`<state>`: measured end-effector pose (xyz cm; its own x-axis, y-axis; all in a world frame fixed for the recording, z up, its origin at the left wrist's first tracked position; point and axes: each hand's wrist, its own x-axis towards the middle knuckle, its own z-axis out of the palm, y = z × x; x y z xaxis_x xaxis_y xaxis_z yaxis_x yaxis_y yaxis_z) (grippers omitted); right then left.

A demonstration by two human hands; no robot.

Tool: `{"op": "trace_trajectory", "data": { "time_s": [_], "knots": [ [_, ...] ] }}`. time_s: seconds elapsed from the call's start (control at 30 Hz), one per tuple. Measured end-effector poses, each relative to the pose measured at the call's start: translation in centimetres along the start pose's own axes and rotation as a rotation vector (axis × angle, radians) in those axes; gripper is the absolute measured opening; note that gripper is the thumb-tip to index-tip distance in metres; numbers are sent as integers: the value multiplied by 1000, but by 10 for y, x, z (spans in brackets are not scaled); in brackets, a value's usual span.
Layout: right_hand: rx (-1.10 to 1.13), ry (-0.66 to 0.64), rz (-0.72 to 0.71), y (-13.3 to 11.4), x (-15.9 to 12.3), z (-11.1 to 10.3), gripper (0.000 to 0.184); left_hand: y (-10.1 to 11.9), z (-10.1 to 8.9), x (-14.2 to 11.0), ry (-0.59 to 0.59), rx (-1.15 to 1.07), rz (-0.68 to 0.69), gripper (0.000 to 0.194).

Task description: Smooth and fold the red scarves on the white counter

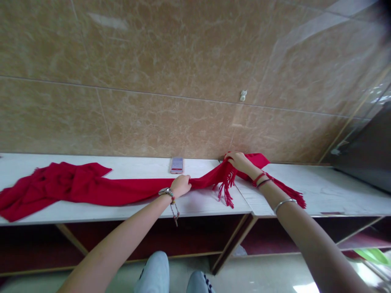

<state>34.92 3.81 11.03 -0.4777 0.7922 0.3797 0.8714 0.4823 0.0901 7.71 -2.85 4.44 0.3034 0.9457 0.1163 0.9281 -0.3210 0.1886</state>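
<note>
A long red scarf [131, 190] with fringed ends lies along a white cabinet top [201, 207]. At the left it is bunched in a loose heap; from there a narrower band runs right. My left hand [181, 186] is closed round that band near the middle, a watch and beaded bracelet on its wrist. My right hand [240, 161] grips a gathered part farther right, by the wall. Fringe hangs down just below it, and another fringed end lies on the top beneath my right forearm. The fingertips of my right hand are partly hidden in the cloth.
A phone [176, 165] lies behind the scarf, close to the tiled wall [159, 118]. A small white hook [243, 95] is fixed to the wall. A dark panel [366, 150] stands at the right end. Below are open shelves and a green object [373, 256].
</note>
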Motion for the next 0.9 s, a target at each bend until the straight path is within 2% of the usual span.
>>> {"op": "trace_trajectory", "data": {
  "time_s": [0.13,0.3,0.5,0.67,0.9],
  "knots": [
    [-26,-10,23,8,-3,1,21,-7,2,0,46,-3,-23,19],
    [-16,-18,-53,14,-16,12,20,-12,-12,-10,72,47,-68,31],
    [13,46,-108,2,-35,9,31,-3,-24,-22,57,97,-104,28],
    [-2,88,-174,-10,-52,-3,29,2,-30,-26,58,140,-103,37],
    [30,146,-196,-9,-60,1,29,-4,-31,-25,15,184,-115,24]
  ]
}}
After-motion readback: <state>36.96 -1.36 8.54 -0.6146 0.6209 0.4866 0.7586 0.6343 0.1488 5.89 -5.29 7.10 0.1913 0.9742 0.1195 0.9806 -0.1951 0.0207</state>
